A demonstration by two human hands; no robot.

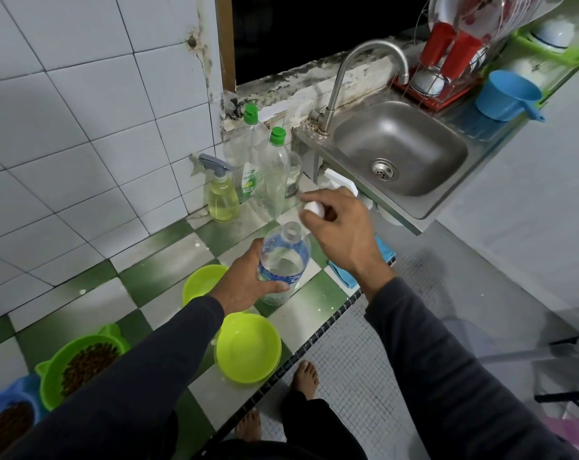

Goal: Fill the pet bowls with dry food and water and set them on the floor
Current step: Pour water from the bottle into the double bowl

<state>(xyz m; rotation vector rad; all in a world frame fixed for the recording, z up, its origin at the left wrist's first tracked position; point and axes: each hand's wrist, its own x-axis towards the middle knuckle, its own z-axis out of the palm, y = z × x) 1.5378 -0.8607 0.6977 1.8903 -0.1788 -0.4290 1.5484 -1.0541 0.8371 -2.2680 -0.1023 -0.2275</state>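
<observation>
My left hand [248, 280] grips a clear water bottle [283, 260] standing upright on the green-and-white checked counter [155, 270]; its neck is uncapped. My right hand [338, 227] hovers just above and right of the neck, pinching the white bottle cap [314, 208]. Two lime-green bowls sit near the bottle: one [202, 282] behind my left wrist, another [248, 351] by the counter's front edge, both looking wet or holding water. At the lower left, a green cat-eared bowl [79, 361] and a blue bowl [8, 419] hold brown dry food.
Dish-soap bottles [265, 167] and a yellow spray bottle [220, 194] stand against the tiled wall. A steel sink [404, 151] with a tap is at the right, a dish rack [447, 61] and blue scoop [507, 94] behind it. A blue cloth [348, 273] lies near the edge. My bare feet stand on grey floor.
</observation>
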